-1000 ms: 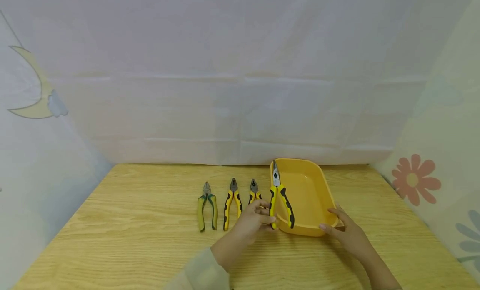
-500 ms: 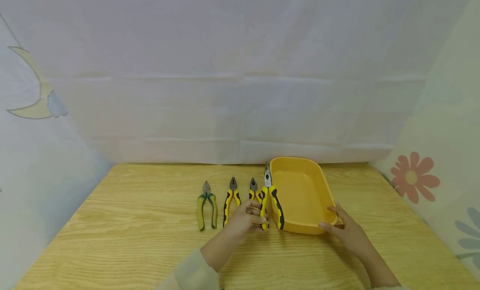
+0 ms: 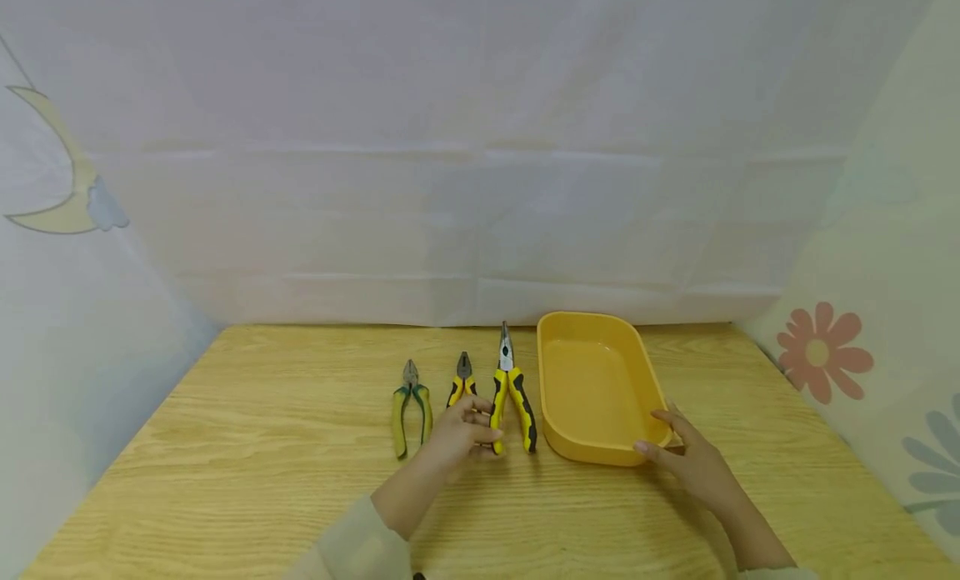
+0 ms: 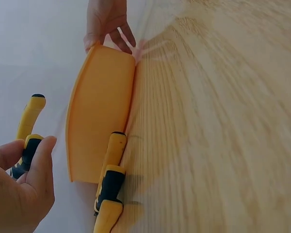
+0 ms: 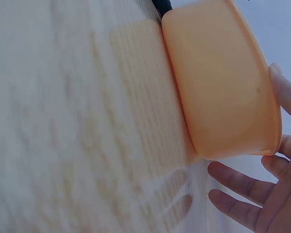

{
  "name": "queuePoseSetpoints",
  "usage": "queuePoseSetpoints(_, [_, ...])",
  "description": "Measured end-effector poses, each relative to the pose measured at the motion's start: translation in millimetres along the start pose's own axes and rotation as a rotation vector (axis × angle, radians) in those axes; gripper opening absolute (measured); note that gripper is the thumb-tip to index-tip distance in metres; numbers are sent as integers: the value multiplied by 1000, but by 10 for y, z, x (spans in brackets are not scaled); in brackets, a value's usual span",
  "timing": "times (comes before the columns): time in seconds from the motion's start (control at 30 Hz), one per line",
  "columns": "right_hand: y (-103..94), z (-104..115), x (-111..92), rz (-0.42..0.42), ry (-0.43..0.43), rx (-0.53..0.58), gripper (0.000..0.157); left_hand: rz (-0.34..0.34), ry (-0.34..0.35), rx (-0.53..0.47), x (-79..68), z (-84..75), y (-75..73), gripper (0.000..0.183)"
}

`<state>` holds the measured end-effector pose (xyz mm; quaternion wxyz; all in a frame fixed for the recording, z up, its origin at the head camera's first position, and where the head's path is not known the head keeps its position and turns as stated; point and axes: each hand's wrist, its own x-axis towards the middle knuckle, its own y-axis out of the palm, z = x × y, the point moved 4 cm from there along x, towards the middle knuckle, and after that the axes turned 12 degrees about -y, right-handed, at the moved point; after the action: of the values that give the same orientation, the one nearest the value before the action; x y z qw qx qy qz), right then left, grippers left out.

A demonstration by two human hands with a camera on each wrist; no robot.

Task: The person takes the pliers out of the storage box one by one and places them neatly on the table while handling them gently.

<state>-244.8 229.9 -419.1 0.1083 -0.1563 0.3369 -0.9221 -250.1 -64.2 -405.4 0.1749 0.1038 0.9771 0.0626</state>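
Note:
My left hand (image 3: 450, 437) pinches one handle of the needle-nose pliers (image 3: 507, 360), yellow and black with long pointed metal jaws. In the left wrist view, thumb and forefinger squeeze a black-and-yellow handle (image 4: 31, 145), raised above the tabletop. These pliers stand tips away, left of a yellow plastic basin (image 3: 592, 453). At the basin's near right corner, my right hand (image 3: 699, 467) holds the rim. The right wrist view has the thumb on the rim and two fingers stretched out below the wall (image 5: 218, 97). Another yellow-black pair is hidden behind the held pliers in the head view.
Green-handled pliers (image 3: 401, 422) and a yellow-black pair (image 3: 464, 366) lie in a row left of the held pliers, tips toward the back. A white cloth (image 3: 375, 213) hangs behind the wooden table (image 3: 225, 480). Pliers handles (image 4: 110, 189) rest beside the basin in the left wrist view.
My left hand has carried the needle-nose pliers leftward, from over the basin's left side to over the neighbouring pliers. The right hand stays at the basin's corner.

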Motion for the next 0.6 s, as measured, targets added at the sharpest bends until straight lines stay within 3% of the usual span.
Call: queuePoseSetpoints(0.6, [14, -30, 8, 9, 20, 4, 66, -26, -2, 23, -107, 83, -210, 31])
